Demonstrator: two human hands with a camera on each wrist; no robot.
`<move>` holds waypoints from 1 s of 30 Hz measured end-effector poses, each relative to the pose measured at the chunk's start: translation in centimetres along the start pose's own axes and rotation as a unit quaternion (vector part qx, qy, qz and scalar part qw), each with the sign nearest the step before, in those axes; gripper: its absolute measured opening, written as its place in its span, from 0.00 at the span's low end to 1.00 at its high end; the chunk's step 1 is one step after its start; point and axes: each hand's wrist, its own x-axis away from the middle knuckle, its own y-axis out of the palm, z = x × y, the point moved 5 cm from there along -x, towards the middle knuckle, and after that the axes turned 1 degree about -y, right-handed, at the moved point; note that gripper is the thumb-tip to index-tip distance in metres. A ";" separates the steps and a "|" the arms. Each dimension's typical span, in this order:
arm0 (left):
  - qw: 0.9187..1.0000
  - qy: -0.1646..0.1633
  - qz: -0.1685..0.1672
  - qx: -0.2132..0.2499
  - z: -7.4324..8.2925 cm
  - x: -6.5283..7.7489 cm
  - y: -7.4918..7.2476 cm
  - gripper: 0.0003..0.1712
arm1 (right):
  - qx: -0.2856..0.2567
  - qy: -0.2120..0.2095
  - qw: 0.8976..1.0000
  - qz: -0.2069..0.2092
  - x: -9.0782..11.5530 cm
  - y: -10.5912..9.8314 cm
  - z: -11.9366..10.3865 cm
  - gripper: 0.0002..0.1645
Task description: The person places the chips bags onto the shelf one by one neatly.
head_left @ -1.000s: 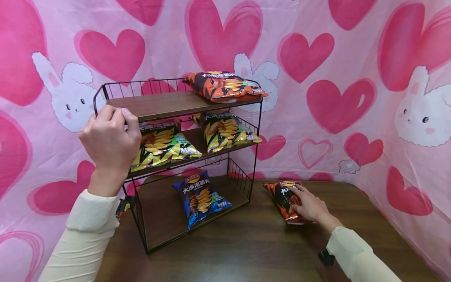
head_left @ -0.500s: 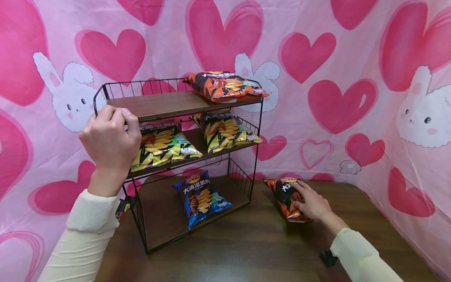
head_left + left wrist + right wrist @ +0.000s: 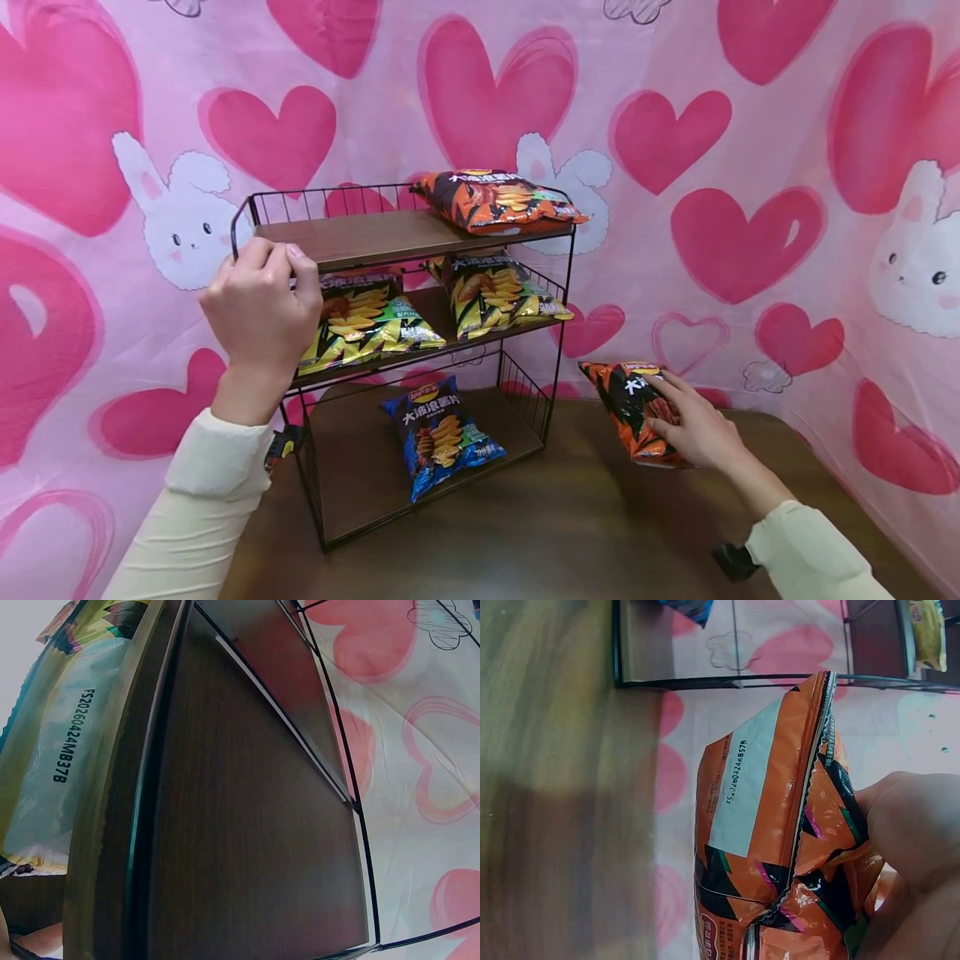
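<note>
My left hand (image 3: 262, 321) grips the upper left corner of a three-tier wire shelf rack (image 3: 352, 237) with brown boards, fingers curled round its frame. In the head view, my right hand (image 3: 697, 429) holds an orange-and-black bag of potato chips (image 3: 621, 404) by its right side, above the table to the right of the rack. The right wrist view shows the bag's back seam and a printed white strip, with my thumb (image 3: 907, 825) against its side. A similar orange chip bag (image 3: 502, 204) lies at the right end of the top shelf.
Two yellow chip bags, one left (image 3: 367, 321) and one right (image 3: 495, 292), lie on the middle shelf. A blue chip bag (image 3: 442, 437) leans on the bottom shelf. The wooden table (image 3: 540, 533) extends in front; a pink heart-patterned cloth (image 3: 750, 150) hangs behind.
My right hand has lifted the orange chip bag off the table, tipping it more upright. The left hand keeps its grip on the rack. The head view has shifted slightly.
</note>
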 end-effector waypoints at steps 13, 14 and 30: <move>1.000 0.001 -0.008 0.004 0.5 0.4 0.4 0.28 | -0.007 -0.042 0.999 0.032 0.8 -2.5 -1.1 0.45; 1.000 0.000 -0.008 0.005 0.5 0.4 0.4 0.28 | -0.011 -0.047 0.998 0.034 0.7 -2.8 -1.3 0.45; 1.000 -0.001 -0.004 0.002 0.2 0.1 0.0 0.27 | -0.069 -0.109 0.989 0.079 0.7 -7.9 -4.6 0.45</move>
